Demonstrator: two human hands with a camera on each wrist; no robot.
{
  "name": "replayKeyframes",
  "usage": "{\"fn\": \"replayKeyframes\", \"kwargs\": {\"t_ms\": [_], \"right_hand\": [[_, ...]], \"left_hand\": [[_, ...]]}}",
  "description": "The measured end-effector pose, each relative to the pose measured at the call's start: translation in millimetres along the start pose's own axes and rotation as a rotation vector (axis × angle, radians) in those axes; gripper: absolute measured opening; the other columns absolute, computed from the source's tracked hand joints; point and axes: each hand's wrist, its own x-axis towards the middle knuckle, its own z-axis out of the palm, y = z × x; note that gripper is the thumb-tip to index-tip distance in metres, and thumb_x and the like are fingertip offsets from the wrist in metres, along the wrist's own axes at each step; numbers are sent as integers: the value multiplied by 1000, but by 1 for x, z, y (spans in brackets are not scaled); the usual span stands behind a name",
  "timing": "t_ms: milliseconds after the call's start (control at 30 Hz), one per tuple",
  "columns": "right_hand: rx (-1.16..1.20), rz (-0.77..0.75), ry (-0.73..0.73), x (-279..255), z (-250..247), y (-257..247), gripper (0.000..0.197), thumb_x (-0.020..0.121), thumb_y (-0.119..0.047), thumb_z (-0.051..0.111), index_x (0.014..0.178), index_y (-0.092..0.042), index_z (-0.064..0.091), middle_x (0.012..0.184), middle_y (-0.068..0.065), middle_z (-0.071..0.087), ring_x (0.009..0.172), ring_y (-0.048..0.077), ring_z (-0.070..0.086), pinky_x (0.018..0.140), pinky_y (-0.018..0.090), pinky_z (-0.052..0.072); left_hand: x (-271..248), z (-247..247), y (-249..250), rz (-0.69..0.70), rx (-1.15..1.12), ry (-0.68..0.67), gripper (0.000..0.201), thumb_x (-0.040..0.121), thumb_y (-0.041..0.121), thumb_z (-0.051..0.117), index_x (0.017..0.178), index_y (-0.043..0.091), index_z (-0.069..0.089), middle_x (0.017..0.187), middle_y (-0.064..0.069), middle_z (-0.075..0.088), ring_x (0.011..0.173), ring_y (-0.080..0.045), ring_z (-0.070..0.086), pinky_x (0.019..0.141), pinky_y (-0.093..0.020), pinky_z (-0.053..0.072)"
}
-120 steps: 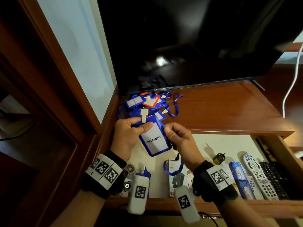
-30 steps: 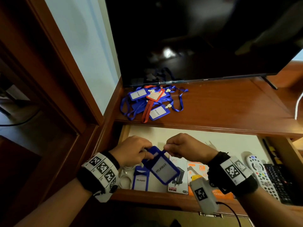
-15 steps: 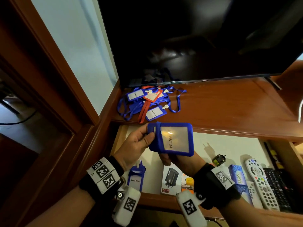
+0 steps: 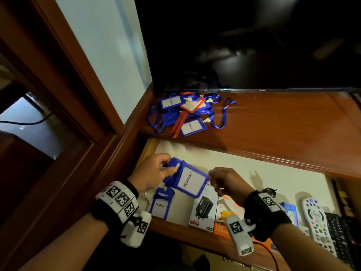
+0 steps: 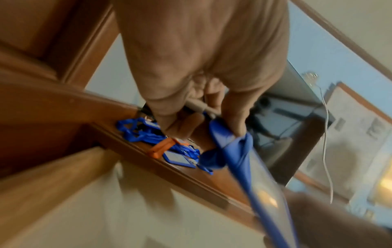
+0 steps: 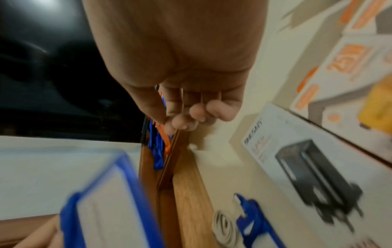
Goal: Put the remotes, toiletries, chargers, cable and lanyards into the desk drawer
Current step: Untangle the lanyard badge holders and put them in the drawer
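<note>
Low in the head view, over the open drawer (image 4: 230, 165), the left hand (image 4: 150, 174) pinches a blue badge holder (image 4: 190, 179) by its bunched strap. The right hand (image 4: 227, 181) is curled beside it; whether it touches the holder cannot be told. More lanyards (image 4: 185, 112) lie upper centre, and remotes (image 4: 317, 222) are cut off at the lower right.

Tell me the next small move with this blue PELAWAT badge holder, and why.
Probably lower the badge holder and lay it in the drawer beside the one already there. The left hand grips its strap end above the open drawer; the right hand is off it, fingers curled. More lanyards wait on the desktop.
</note>
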Motion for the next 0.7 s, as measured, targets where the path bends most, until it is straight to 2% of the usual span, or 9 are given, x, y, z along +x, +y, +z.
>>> {"fn": "replayKeyframes", "kwargs": {"t_ms": [33,133,267,333,367,433,467,600,700], "right_hand": [[-18,10,44,7,-6,-2,23,91,-13,52,69,-8,59,59,11,46,47,20,39,47,25,29],[-92,-12,132,27,-18,-19,21,92,-14,54,73,-7,60,60,9,48,48,19,40,48,26,29],[-272,-97,274,71,-17,-46,10,89,-12,55,80,-12,61,69,2,56,63,19,48,53,29,37],[-418,-157,340,97,-10,-55,5,85,-12,62,90,-12,63,85,2,61,80,23,55,67,34,44],[-506,-170,366,111,-7,-57,18,82,-14,65,100,-11,63,100,5,61,93,26,56,79,36,46],[-698,-181,379,131,1,-59,43,80,-19,68,121,-13,56,128,12,49,119,32,47,98,40,41],[-797,-178,379,137,6,-59,53,80,-22,68,129,-17,51,137,13,41,126,34,38,102,42,38],[-1122,-212,412,149,24,-59,74,77,-34,66,142,-29,30,157,3,10,141,33,10,107,52,28],[-1194,-197,301,156,27,-52,91,75,-39,69,148,-31,15,160,-5,-5,146,27,-6,110,55,20]], "left_hand": [[6,-2,-5,-15,156,-31,12,85,16,65,79,6,60,82,-11,65,86,-29,63,81,-43,52],[27,1,-13,-83,603,-201,30,85,22,62,62,20,43,70,2,50,77,-23,56,66,-33,43],[57,26,-27,-97,939,-541,15,88,27,57,82,13,59,94,-10,61,88,-29,60,69,-33,47],[72,45,-40,-41,1010,-664,19,86,27,58,87,9,63,94,-13,64,82,-30,61,71,-36,52],[79,54,-46,-15,1026,-711,18,85,26,60,87,9,65,92,-14,65,79,-30,62,70,-37,54],[91,68,-57,36,1056,-781,19,83,26,62,85,8,66,88,-14,66,75,-31,62,71,-39,56],[97,73,-63,66,1064,-807,20,82,27,64,87,8,67,89,-14,66,76,-32,62,72,-41,56],[113,87,-81,111,1049,-877,24,80,29,68,92,8,66,91,-13,65,78,-32,62,73,-40,56],[118,93,-87,102,1007,-919,21,81,27,68,83,6,62,84,-11,63,75,-32,62,70,-38,55]]}}
